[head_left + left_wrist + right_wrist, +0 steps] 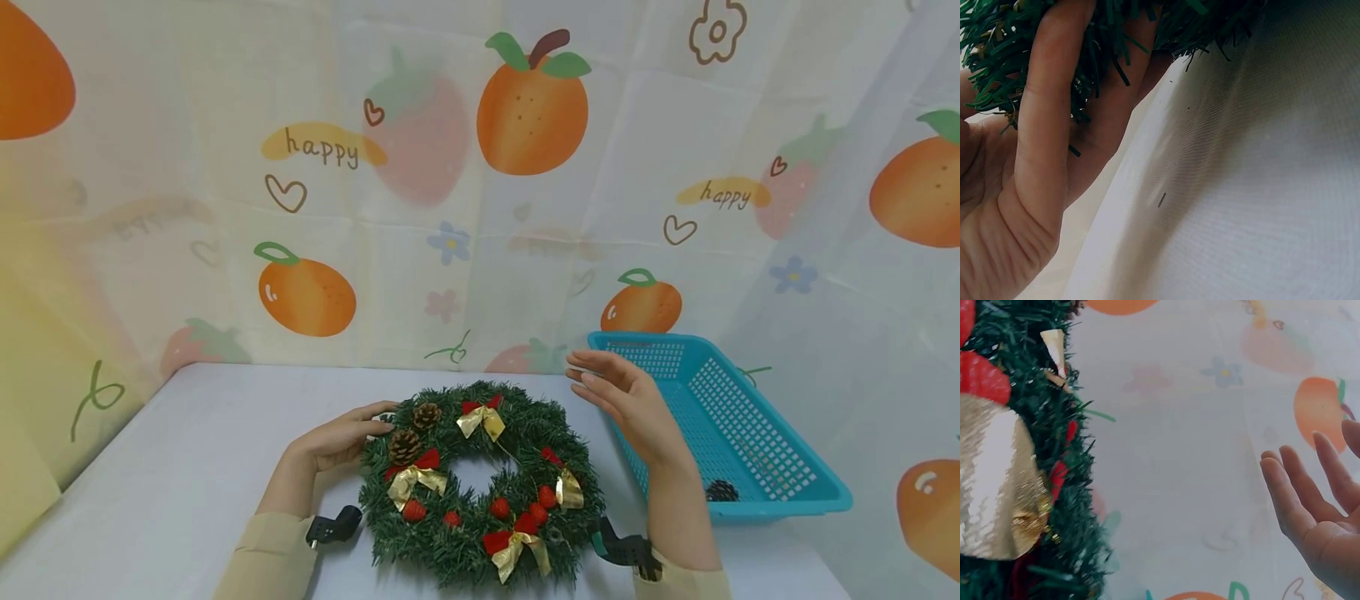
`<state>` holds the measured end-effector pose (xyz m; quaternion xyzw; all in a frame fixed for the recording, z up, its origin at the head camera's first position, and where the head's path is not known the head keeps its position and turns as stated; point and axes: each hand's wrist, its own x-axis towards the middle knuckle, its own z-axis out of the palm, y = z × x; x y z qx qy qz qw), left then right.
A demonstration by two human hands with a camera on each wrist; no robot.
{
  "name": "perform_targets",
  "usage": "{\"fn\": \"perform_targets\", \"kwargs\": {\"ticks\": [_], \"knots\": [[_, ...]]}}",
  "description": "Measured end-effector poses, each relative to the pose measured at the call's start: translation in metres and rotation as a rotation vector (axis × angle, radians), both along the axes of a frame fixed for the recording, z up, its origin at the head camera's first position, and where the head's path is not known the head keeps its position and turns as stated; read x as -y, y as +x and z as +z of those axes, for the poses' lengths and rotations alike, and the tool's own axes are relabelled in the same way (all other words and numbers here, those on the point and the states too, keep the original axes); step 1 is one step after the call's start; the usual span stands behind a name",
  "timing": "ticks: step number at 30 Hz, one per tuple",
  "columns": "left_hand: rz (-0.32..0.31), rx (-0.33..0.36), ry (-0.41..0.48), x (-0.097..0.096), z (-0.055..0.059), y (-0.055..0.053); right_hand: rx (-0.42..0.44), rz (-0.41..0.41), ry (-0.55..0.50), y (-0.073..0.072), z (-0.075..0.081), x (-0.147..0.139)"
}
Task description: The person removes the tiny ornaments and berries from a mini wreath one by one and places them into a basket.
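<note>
A green tinsel wreath (566,433) lies on the table, with gold-and-red bows (482,419), red berries (500,507) and two pine cones (405,447) at its upper left. My left hand (347,437) grips the wreath's left edge; in the left wrist view its fingers (1047,94) reach around the greenery (997,50), which hides their tips. My right hand (626,404) is raised between the wreath and the blue basket, holding nothing. In the right wrist view the right hand (1319,512) has loosely bent, spread fingers, apart from the wreath (1066,550).
A blue plastic basket (798,507) with perforated walls stands on the right, and a dark pine cone (722,491) lies in its near end. The white table (187,483) meets a fruit-printed curtain (420,292) behind. A dark wrist device (333,527) sits by each sleeve.
</note>
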<state>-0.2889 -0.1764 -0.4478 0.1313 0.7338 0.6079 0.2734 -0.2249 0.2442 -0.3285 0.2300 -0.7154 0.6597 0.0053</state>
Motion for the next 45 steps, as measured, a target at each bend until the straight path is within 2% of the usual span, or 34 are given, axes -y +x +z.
{"fn": "perform_targets", "kwargs": {"ticks": [8,15,24,31,34,38,39,40,42,45], "knots": [[0.009,0.005,0.012,0.0,0.004,0.004,0.008,0.003,0.04,-0.007,0.013,0.012],[0.009,0.007,0.02,0.001,0.001,0.002,0.014,0.039,0.067,-0.015,0.022,0.025],[-0.015,0.004,0.046,0.002,0.002,0.002,0.015,0.095,0.094,-0.025,0.027,0.043],[-0.022,0.012,0.056,0.001,0.001,0.001,0.046,0.127,0.1,-0.034,0.026,0.056],[-0.018,0.007,0.056,0.002,0.001,0.001,0.051,0.151,0.092,-0.04,0.024,0.062],[-0.013,0.009,0.051,0.002,0.001,0.002,0.021,0.237,0.068,-0.056,0.011,0.063],[-0.014,0.007,0.049,0.001,0.001,0.002,-0.004,0.279,0.058,-0.081,-0.01,0.057],[-0.013,0.009,0.048,0.001,0.001,0.002,-0.009,0.297,0.055,-0.086,-0.014,0.058],[-0.009,0.01,0.043,0.001,0.001,0.002,-0.011,0.322,0.054,-0.093,-0.02,0.06],[-0.008,0.006,0.039,0.0,0.002,0.002,0.03,0.327,0.072,-0.096,-0.02,0.07]]}}
